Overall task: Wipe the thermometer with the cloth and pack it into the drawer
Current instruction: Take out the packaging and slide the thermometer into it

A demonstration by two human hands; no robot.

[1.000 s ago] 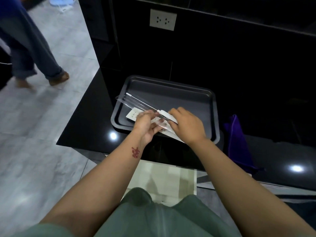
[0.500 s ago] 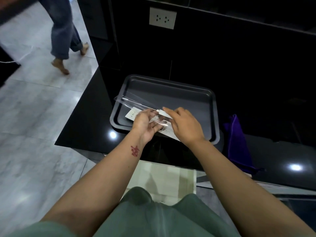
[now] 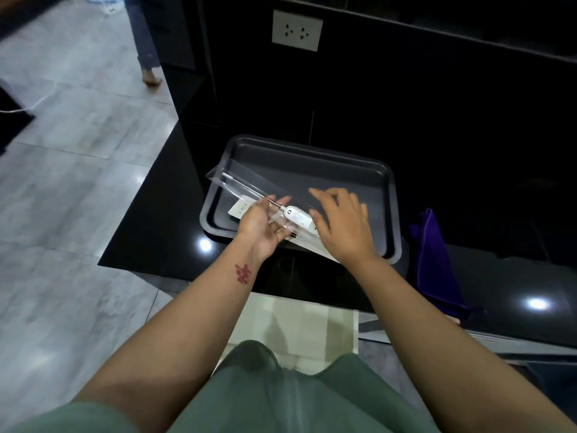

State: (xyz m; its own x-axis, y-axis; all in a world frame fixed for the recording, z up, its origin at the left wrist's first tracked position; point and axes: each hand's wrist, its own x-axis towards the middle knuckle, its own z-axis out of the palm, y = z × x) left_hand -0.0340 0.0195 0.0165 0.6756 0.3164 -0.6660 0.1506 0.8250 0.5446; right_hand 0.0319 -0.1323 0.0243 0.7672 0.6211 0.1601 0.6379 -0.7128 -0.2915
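Head view: two bare hands out over one dark tray on the shiny black surface. Left hand palm up, fingers curled loosely under one clear plastic case, a light grip on its near end. One thermometer inside that case, white body just right of the left fingers, thin metal probe running up and left past the left fingertips. Cannot tell how tight the hold is through the clear plastic. Right hand just right of the thermometer body, fingers spread and open, palm down, holding nothing; cannot tell if the fingertips touch the case. One white paper slip flat in the tray, under the case, just left of the left hand. One more white sheet edge peeking out below the right hand. One purple cloth lying on the surface, well apart to the right of the right hand, untouched. One pale drawer open below the surface edge, between the two forearms, nearer than both hands. One red mark on the left wrist. One white wall socket far above the hands. One other person's leg and bare foot far up and left on the grey floor.
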